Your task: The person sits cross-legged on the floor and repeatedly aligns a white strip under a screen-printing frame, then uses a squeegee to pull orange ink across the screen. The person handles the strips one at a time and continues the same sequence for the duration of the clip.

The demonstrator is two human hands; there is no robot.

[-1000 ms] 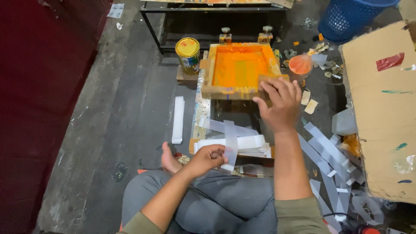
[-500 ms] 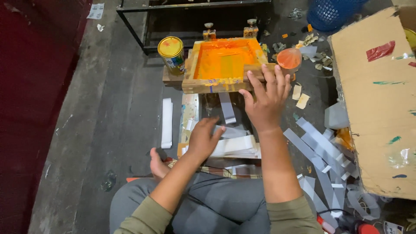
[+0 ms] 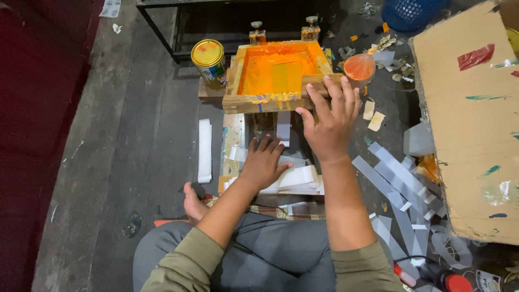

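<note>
A wooden printing frame (image 3: 254, 100) with orange ink on its screen sits tilted up in front of me. My right hand (image 3: 330, 121) grips its near right corner, fingers over a wooden squeegee (image 3: 319, 81) resting in the ink. My left hand (image 3: 263, 162) lies flat, fingers spread, on a stack of white strips (image 3: 300, 178) below the frame. One white strip (image 3: 283, 124) lies under the raised frame.
A yellow-lidded tin (image 3: 209, 62) stands left of the frame, an orange ink cup (image 3: 359, 67) at its right. Loose grey-white strips (image 3: 400, 184) scatter right, beside a large cardboard sheet (image 3: 470, 124). Another strip pile (image 3: 204, 148) lies left. A blue basket (image 3: 413, 12) stands far back.
My left hand moved forward from my lap onto the white strip stack and flattened there. My right hand stayed on the frame's corner. The view shifted slightly.
</note>
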